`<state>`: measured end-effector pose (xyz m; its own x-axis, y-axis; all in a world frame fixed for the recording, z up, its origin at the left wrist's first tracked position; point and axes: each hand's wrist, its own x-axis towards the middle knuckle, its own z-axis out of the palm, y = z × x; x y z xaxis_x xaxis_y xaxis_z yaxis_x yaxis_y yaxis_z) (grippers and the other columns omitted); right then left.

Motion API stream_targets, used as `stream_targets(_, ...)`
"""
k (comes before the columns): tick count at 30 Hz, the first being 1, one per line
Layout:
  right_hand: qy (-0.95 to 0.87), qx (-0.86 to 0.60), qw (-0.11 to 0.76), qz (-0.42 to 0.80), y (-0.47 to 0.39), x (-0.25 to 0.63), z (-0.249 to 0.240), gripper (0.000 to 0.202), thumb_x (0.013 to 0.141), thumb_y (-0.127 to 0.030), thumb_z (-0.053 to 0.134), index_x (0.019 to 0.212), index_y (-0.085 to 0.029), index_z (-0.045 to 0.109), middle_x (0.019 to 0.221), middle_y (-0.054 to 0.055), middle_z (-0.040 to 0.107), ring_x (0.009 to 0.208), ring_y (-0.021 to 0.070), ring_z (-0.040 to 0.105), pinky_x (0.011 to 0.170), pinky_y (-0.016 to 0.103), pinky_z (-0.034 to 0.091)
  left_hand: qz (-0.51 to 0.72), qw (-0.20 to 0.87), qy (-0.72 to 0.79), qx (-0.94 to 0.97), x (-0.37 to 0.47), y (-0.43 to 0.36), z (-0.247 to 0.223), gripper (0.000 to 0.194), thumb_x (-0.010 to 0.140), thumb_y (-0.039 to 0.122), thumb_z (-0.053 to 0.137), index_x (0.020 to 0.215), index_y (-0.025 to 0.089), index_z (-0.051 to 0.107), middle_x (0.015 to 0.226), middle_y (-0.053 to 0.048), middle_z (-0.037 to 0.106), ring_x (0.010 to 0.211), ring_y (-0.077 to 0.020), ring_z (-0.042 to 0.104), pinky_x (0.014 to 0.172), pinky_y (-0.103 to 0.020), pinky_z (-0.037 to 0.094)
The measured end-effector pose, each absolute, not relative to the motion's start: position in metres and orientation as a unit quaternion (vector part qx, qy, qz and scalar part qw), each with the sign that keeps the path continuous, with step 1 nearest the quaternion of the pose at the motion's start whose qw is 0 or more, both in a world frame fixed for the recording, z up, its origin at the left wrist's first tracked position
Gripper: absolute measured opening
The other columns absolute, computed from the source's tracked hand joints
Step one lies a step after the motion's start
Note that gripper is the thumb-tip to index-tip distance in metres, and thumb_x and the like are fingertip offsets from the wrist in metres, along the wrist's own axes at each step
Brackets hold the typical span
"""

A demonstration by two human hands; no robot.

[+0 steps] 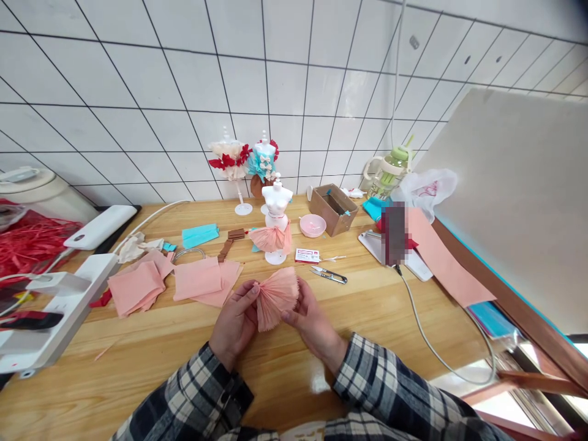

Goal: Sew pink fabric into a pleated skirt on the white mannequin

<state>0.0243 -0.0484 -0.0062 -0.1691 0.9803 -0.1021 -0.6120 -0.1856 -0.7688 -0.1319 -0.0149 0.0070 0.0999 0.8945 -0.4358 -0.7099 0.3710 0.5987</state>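
A fan of pleated pink crepe paper is held above the table between my two hands. My left hand pinches its gathered narrow end. With thumb and fingers, my right hand grips the wide, frilled edge. Just beyond stands a small white dress-form mannequin on a round base, wearing a pink pleated skirt. Thread snips lie on the table past my right hand. Folded pink paper sheets rest to the left of my left hand.
Two dressed mannequins stand by the tiled wall. A cardboard box, a pink bowl and a small labelled box sit behind the snips. At left is a power strip; a phone with a cable is at right.
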Motion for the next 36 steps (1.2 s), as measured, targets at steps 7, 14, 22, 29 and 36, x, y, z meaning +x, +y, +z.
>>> stream_targets(7, -0.251, -0.356, 0.584, 0.685, -0.045, 0.025, -0.008, 0.065, 0.068, -0.027, 0.082, 0.126, -0.025, 0.051, 0.111, 0.004, 0.070, 0.101, 0.0204, 0.065, 0.096, 0.037, 0.048, 0.548, 0.714, 0.417, 0.126, -0.129, -0.016, 0.007, 0.026, 0.062, 0.009, 0.082, 0.083, 0.014, 0.067, 0.078, 0.000, 0.072, 0.066, -0.0118, 0.068, 0.064, -0.022, 0.058)
stream_targets(14, -0.196, -0.327, 0.561, 0.735, -0.048, 0.031, -0.005, 0.057, 0.072, -0.030, 0.079, 0.123, -0.025, 0.054, 0.093, 0.001, 0.070, 0.080, 0.0146, 0.064, 0.075, 0.028, 0.051, 0.553, 0.703, 0.430, 0.120, -0.132, -0.012, 0.006, 0.025, 0.065, 0.011, 0.080, 0.085, 0.015, 0.066, 0.078, 0.000, 0.072, 0.065, -0.0124, 0.068, 0.060, -0.023, 0.058)
stream_targets(22, -0.296, -0.290, 0.561, 0.717, -0.053, 0.018, -0.003, 0.062, 0.071, -0.025, 0.081, 0.126, -0.024, 0.054, 0.132, 0.007, 0.061, 0.122, 0.0209, 0.056, 0.109, 0.038, 0.039, 0.564, 0.721, 0.381, 0.128, -0.127, -0.017, 0.006, 0.027, 0.064, 0.011, 0.082, 0.084, 0.014, 0.065, 0.078, 0.001, 0.071, 0.068, -0.0107, 0.067, 0.068, -0.023, 0.058)
stream_targets(29, -0.260, -0.324, 0.560, 0.717, -0.049, 0.018, -0.011, 0.056, 0.068, -0.023, 0.082, 0.118, -0.022, 0.056, 0.115, 0.006, 0.069, 0.104, 0.0194, 0.065, 0.097, 0.035, 0.047, 0.574, 0.711, 0.389, 0.121, -0.128, -0.015, 0.006, 0.022, 0.066, 0.011, 0.081, 0.083, 0.014, 0.066, 0.077, -0.001, 0.072, 0.067, -0.0122, 0.067, 0.065, -0.023, 0.058)
stream_targets(36, -0.267, -0.315, 0.530, 0.741, -0.053, 0.021, -0.009, 0.068, 0.067, -0.021, 0.083, 0.126, -0.025, 0.050, 0.111, 0.004, 0.069, 0.102, 0.0176, 0.064, 0.095, 0.034, 0.047, 0.581, 0.712, 0.373, 0.127, -0.133, -0.012, 0.004, 0.017, 0.070, 0.014, 0.079, 0.082, 0.015, 0.067, 0.078, -0.002, 0.073, 0.069, -0.0130, 0.068, 0.065, -0.023, 0.058)
